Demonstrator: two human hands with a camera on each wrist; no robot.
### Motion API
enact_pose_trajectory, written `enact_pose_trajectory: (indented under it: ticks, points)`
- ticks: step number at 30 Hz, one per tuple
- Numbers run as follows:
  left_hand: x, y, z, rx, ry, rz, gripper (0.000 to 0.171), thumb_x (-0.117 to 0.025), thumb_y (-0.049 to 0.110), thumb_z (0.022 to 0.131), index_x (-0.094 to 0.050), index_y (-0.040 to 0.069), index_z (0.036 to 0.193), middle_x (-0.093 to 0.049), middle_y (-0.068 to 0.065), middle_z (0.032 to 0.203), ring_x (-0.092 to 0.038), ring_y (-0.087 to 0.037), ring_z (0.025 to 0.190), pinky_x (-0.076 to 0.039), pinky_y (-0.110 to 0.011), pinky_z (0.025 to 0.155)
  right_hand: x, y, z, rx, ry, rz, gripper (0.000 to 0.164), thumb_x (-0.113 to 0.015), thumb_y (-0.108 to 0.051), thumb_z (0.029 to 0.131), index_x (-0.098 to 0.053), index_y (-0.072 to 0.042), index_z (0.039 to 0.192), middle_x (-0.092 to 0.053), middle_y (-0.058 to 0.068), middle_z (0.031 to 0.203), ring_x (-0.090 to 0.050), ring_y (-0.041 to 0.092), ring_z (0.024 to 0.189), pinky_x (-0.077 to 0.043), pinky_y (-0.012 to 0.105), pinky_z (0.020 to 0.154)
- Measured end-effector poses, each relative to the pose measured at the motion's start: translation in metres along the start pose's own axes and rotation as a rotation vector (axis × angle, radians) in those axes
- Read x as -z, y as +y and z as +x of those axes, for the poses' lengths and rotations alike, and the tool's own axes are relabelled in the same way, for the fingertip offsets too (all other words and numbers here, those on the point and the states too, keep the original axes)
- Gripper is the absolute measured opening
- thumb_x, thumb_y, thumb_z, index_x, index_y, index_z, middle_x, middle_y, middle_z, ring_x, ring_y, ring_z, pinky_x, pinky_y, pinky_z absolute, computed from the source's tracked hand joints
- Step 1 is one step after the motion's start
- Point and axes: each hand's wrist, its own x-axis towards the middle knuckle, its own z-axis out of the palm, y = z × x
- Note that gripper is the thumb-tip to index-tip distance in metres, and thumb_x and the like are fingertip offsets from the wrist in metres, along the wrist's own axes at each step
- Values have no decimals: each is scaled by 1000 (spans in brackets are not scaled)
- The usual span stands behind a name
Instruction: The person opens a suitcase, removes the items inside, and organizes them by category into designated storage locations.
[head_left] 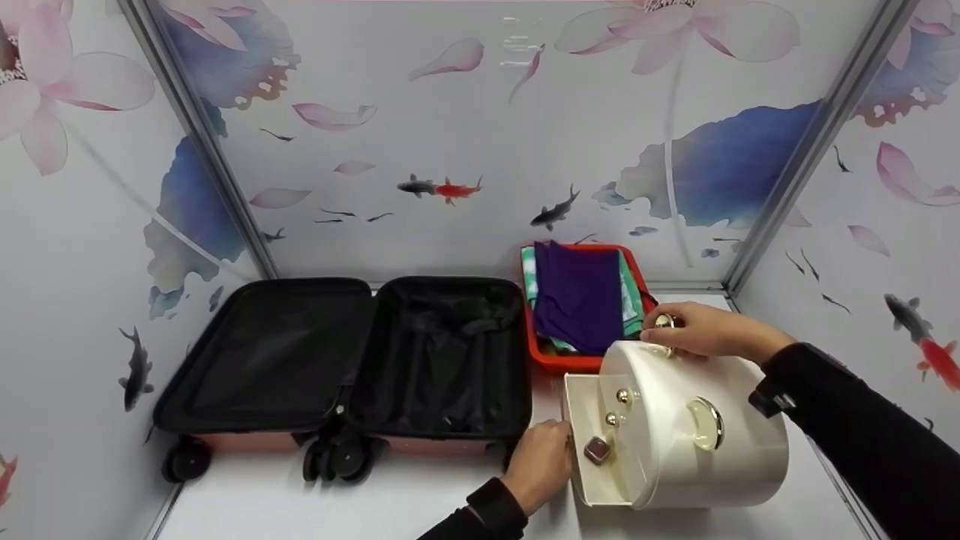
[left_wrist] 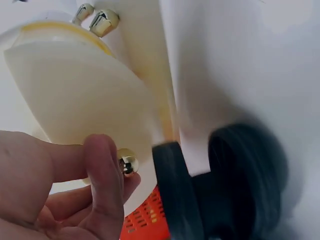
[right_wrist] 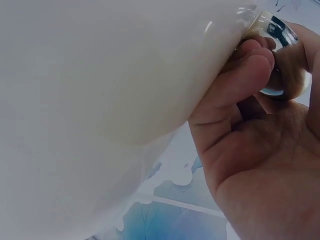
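Note:
A cream storage box with rounded sides lies at the right, one drawer pulled out toward the left. Inside that drawer is a small brown square object. My left hand is at the drawer's front; in the left wrist view, its thumb and fingers pinch a round gold knob. On top of the box, my right hand holds a shiny gold ring handle, fingers curled around it. Two more gold knobs show on the box's front, and a second gold handle on its curved side.
An open black-lined suitcase with pink shell lies at the left, its black wheels facing me. Behind the box stands a red basket holding folded purple cloth and green-white cloth. Patterned wall panels enclose the table.

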Motion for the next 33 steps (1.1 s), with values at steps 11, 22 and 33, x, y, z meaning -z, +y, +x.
enact_pose_trajectory:
  ticks: [11,22,33]
  points:
    - [-16,11,11,-2,-86,-39,8,-75,12,98,-74,15,91,-72,2,84,-70,-12,73,-53,-25,63,-1,-1,0,18,11,10,32,-67,-42,110,-71,-16,127,-60,-1,76,-51,11,58,-44,26,56]
    - [-25,16,21,-72,-96,-73,12,-76,10,95,-72,16,85,-71,4,80,-65,-8,70,-49,-21,63,0,1,-1,8,18,10,33,-67,-46,110,-72,-18,126,-61,-1,78,-54,11,61,-47,26,59]
    - [-30,21,23,-162,-55,-107,3,-75,14,99,-77,14,98,-77,3,88,-72,-6,79,-54,-17,70,1,-1,0,5,12,40,38,-66,-44,111,-70,-12,131,-64,0,80,-57,12,62,-49,27,58]
